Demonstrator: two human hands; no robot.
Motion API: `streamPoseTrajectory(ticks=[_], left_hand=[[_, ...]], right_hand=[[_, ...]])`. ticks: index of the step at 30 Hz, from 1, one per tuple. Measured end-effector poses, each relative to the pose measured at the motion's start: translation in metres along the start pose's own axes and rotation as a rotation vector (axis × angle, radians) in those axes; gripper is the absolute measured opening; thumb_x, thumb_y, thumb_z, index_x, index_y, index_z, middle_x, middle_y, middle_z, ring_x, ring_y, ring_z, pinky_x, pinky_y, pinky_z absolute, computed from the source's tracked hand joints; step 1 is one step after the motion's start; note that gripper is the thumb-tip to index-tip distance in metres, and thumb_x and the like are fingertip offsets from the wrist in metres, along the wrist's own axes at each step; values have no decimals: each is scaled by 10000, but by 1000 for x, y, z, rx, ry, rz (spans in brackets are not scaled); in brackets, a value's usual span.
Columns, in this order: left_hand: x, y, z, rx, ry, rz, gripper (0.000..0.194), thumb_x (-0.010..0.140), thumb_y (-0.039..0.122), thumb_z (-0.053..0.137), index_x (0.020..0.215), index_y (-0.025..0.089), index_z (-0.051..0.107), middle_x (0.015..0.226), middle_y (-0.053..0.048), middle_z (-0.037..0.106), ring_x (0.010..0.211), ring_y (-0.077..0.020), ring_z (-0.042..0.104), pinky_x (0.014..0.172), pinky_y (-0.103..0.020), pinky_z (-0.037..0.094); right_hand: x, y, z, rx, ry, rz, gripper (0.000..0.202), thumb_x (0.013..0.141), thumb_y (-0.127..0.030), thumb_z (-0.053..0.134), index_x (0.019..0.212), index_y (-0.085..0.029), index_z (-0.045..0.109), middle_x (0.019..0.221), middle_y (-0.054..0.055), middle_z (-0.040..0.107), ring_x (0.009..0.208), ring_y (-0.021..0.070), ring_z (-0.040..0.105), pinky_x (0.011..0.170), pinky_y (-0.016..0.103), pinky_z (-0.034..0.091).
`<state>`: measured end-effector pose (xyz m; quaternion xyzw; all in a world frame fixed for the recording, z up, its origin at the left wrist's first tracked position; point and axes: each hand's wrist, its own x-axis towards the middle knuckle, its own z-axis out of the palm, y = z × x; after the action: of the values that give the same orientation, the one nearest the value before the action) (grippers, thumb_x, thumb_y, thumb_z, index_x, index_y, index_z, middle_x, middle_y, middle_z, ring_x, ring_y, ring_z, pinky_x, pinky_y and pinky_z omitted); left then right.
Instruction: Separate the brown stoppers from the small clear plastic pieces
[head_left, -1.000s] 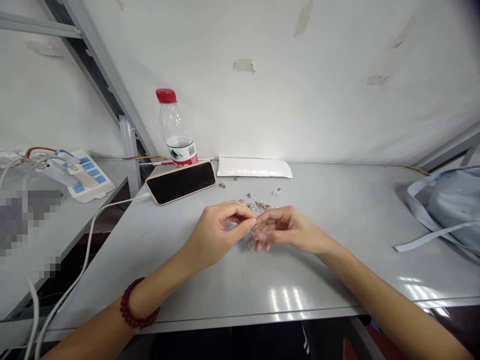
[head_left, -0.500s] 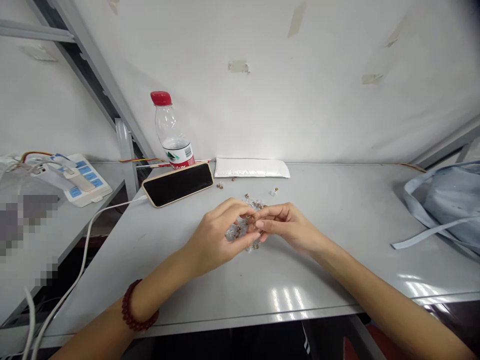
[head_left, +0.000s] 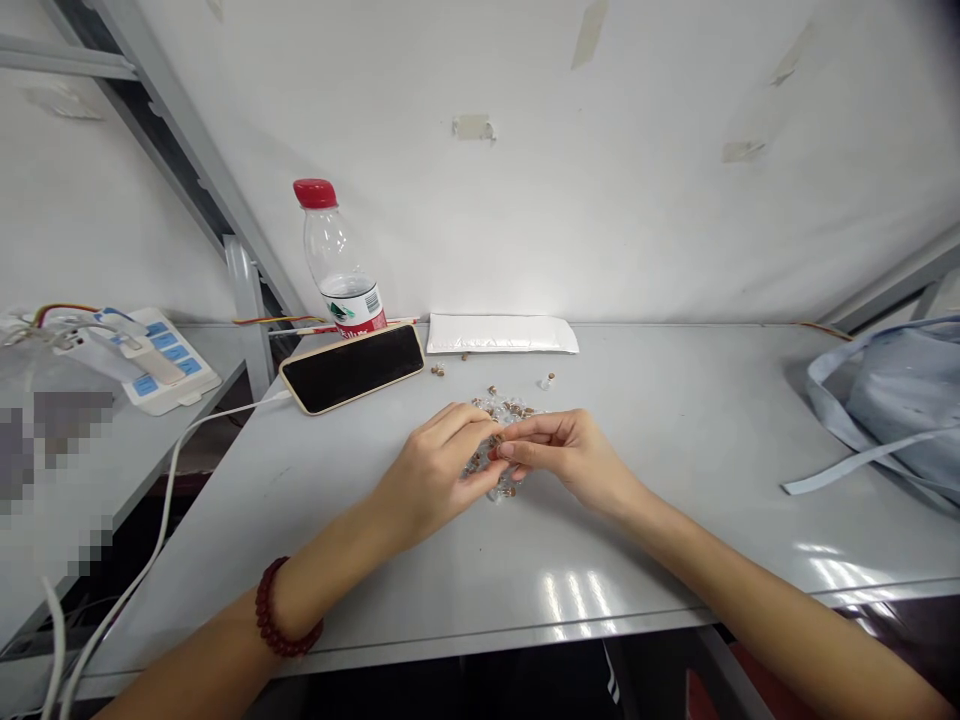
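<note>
At the far left, a white plastic power strip [head_left: 169,362] with blue socket faces carries plugs and tangled leads on a grey surface. A smooth white cable [head_left: 178,450] curves from the near left to a black-screened smartphone [head_left: 352,368] in a pale case with rounded corners. Behind the phone stands a clear plastic bottle [head_left: 330,245], ridged red cap on top, its red-and-white label partly hidden. A long, slightly wrinkled white packet [head_left: 502,334] lies along the far edge of the glossy grey tabletop [head_left: 675,400]. On the far right slumps a pale blue fabric bag [head_left: 892,390], a flat strap trailing from it.

The left hand [head_left: 431,465], with a dark red bead bracelet [head_left: 286,610] on its wrist, curves its fingers, thumb and forefinger spaced apart around a small gap; whether they grip anything cannot be told. The right hand [head_left: 574,458] meets it fingertip to fingertip, thumb and forefinger pinched on a tiny brown cork [head_left: 496,441], mostly covered.

Beneath and beyond the hands, mid-table, lies a jumbled heap of miniature clear vials [head_left: 514,408], shiny and rounded, with matte brown stoppers. One corked vial [head_left: 547,381] sits apart, slightly farther right.
</note>
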<state>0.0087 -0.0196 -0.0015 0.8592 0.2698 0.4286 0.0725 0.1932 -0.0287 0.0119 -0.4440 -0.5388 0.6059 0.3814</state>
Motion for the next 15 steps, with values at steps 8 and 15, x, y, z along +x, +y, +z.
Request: streamPoseTrajectory(ticks=[8, 15], left_hand=[[-2, -1, 0, 28, -51, 70, 127, 807, 71, 591, 921, 125, 575, 862, -77, 613, 788, -148, 548, 701, -288, 511], [-3, 1, 3, -64, 3, 19, 130, 797, 81, 608, 906, 149, 583, 845, -49, 611, 732, -122, 549, 654, -257, 512]], right_hand=[[0, -2, 2, -58, 6, 10, 140, 716, -234, 708, 816, -153, 762, 737, 63, 734, 625, 137, 658, 631, 278, 546], [-1, -1, 2, -86, 14, 11, 136, 728, -251, 697, 794, -149, 757, 670, 51, 713, 572, 124, 636, 605, 266, 520]])
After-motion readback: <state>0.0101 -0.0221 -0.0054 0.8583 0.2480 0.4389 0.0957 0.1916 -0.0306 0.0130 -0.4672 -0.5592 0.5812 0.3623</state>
